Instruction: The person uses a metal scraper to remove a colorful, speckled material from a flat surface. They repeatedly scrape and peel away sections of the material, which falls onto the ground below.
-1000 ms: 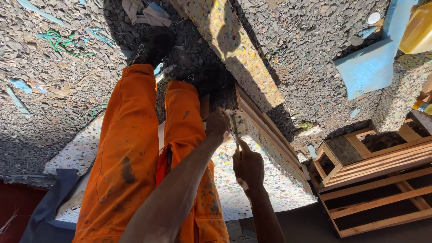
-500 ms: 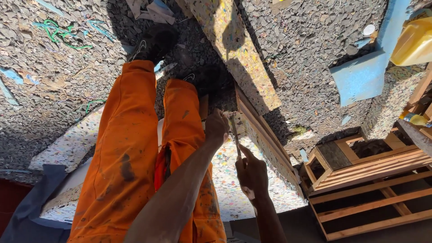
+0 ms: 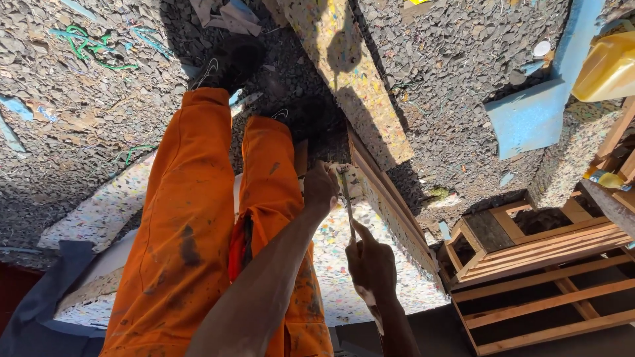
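1. Right hand (image 3: 372,268) grips a thin blade (image 3: 346,198), fingers closed round it.
2. Left hand (image 3: 320,188) curls shut, steadying the blade's tip at the foam slab's (image 3: 370,311) upper edge.
3. Keep strokes straight, fingers clear.

light: harsh sun | shadows: deep, hard-edged | focus: sharp | edges: wide-angle stretch

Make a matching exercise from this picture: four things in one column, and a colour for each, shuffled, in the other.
Things:
1. trousers
2. jerrycan
3. foam piece
4. string

Colours:
A. blue
B. green
C. orange
D. yellow

Pairs: 1-C, 2-D, 3-A, 4-B
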